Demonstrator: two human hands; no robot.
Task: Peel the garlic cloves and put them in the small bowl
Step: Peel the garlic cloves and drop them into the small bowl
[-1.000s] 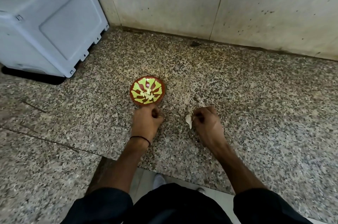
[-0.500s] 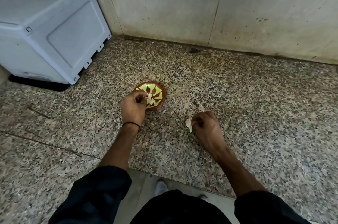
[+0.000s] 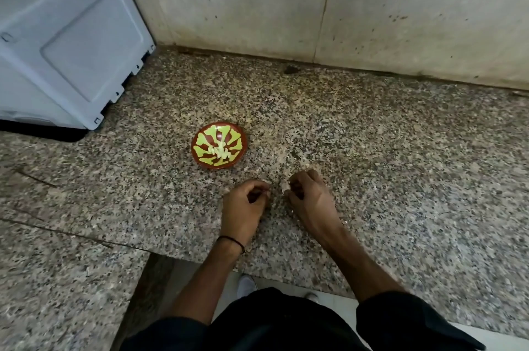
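Garlic cloves point(image 3: 220, 151): peeled and pale, heaped at the centre of the small bowl.
Small bowl point(image 3: 203, 133): red-brown with a yellow-green pattern. It stands on the granite countertop point(image 3: 386, 150), just beyond the hands and slightly left of them.
Left hand point(image 3: 244, 204): fingers curled in toward the thumb, with nothing visible in the grasp. It rests on the countertop near the bowl and does not touch it.
Right hand point(image 3: 310, 199): fingers curled, pinching a pale garlic piece point(image 3: 284, 190) at the fingertips. Whether this is a clove or a skin cannot be told.
Change: half a second ago the left hand was at the bowl with its fingertips inside. It has now withdrawn and lies close beside the right hand, not touching it. The right hand has kept its place and its grip.
Meaning: probably one clove has been delivered, and peeling of the pinched piece can begin.
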